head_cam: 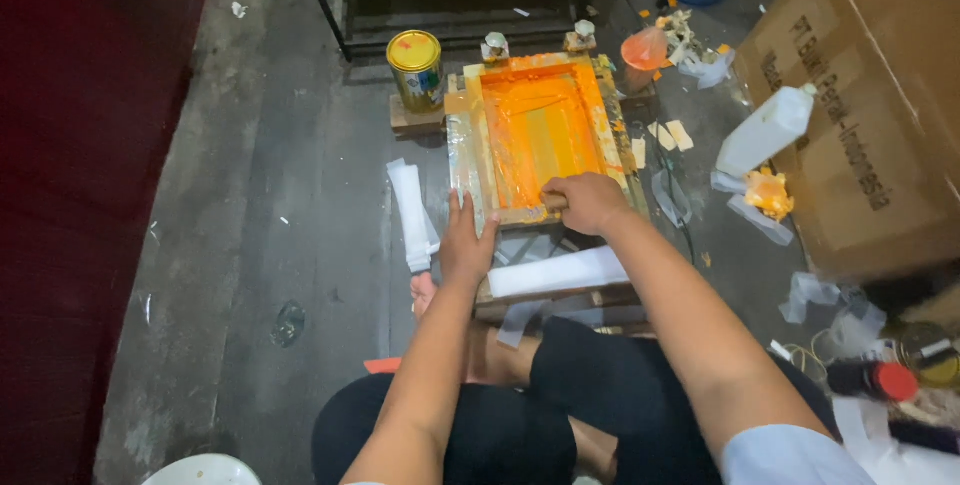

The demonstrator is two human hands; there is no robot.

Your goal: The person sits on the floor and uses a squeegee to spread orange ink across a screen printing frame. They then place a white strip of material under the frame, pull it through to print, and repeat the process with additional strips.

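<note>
The screen frame (535, 130), flooded with orange ink, lies at twelve o'clock from the seated person. The left hand (466, 242) presses flat and open on its near-left corner; the right hand (586, 202) is closed on a squeegee (553, 201) at the near rail. Steady downward pressure and an even stroke would serve best

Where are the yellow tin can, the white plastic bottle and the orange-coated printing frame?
yellow tin can (415, 68), head view, on its side wall.
white plastic bottle (765, 131), head view, mid-body.
printing frame (535, 130), head view, on its orange mesh.
</note>
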